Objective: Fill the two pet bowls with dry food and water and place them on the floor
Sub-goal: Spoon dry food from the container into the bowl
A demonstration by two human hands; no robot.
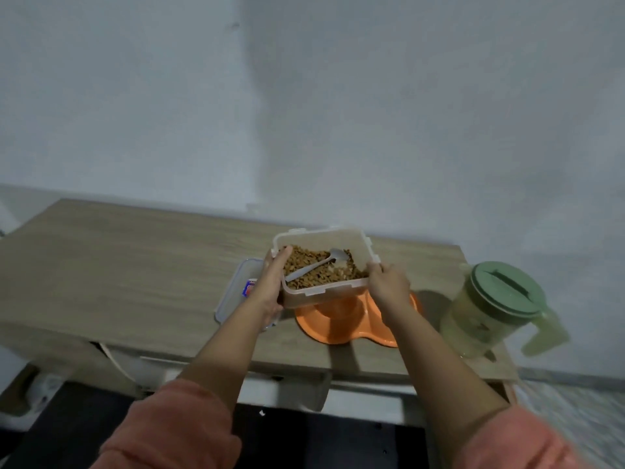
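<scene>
A clear plastic container of brown dry food, with a grey spoon lying in it, is lifted and tilted toward me above the orange double pet bowl. My left hand grips the container's left side, thumb over the rim. My right hand grips its right front corner. The container and my right arm hide most of the orange bowl, so what the bowl holds cannot be seen.
A wooden table stands against a pale wall. The container's clear lid lies flat left of the bowl. A pale green pitcher with a green lid stands near the table's right edge. Dark floor lies below.
</scene>
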